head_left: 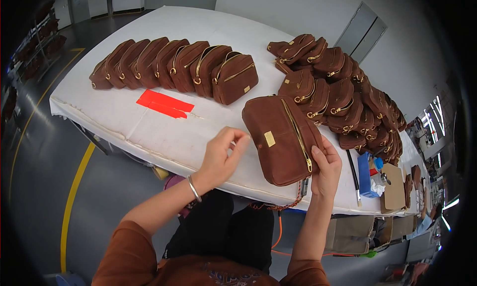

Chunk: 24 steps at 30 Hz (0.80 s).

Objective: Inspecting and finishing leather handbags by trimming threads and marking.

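Observation:
A brown leather bag (283, 137) with a gold zipper and a small gold plate is held up over the table's front edge, its front face toward me. My right hand (325, 169) grips its right side, thumb on the front near the zipper pull. Just left of the bag, my left hand (226, 154) is closed in a pinch, apart from the leather. Anything between those fingertips is too small to make out. A silver bangle circles my left wrist.
Several similar brown bags (189, 62) stand in a row at the back left of the white table (164, 147). More bags (343, 94) are heaped at the right. Red tape (164, 104) marks the tabletop. A brush (354, 174) lies beside a blue box (366, 174) of small items.

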{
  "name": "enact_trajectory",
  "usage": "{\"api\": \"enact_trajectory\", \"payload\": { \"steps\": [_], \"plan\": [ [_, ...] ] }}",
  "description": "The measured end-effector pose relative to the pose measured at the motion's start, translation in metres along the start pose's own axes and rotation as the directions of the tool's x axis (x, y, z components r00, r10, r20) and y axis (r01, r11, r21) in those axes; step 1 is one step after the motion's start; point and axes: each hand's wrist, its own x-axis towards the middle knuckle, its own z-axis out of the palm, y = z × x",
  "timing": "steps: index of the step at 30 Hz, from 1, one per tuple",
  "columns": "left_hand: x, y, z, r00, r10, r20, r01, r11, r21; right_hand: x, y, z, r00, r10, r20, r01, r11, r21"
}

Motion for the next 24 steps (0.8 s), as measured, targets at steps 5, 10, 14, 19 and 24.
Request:
{"api": "enact_trajectory", "payload": {
  "steps": [5, 10, 14, 19, 24],
  "plan": [
    [-0.035, 0.018, 0.001, 0.996, -0.007, 0.093, 0.009, 1.000, -0.020, -0.026, 0.013, 0.012, 0.999, 0.043, -0.021, -0.043, 0.999, 0.018],
    [-0.052, 0.006, -0.001, 0.997, -0.009, 0.075, 0.004, 0.998, 0.059, -0.044, 0.020, 0.021, 0.996, 0.078, -0.030, -0.077, 0.996, 0.048],
    [-0.066, 0.010, -0.012, 0.989, -0.134, 0.058, 0.138, 0.988, -0.071, -0.050, 0.035, 0.016, 0.986, 0.164, -0.016, -0.161, 0.980, 0.118],
    [-0.084, 0.005, -0.051, 0.874, -0.476, 0.095, 0.404, 0.605, -0.686, -0.056, 0.057, 0.008, 0.978, 0.209, -0.020, -0.204, 0.969, 0.141],
    [-0.116, -0.006, -0.111, 0.814, -0.577, 0.066, 0.575, 0.786, -0.226, -0.062, 0.063, 0.006, 0.971, 0.238, -0.016, -0.233, 0.959, 0.159]
  ]
}}
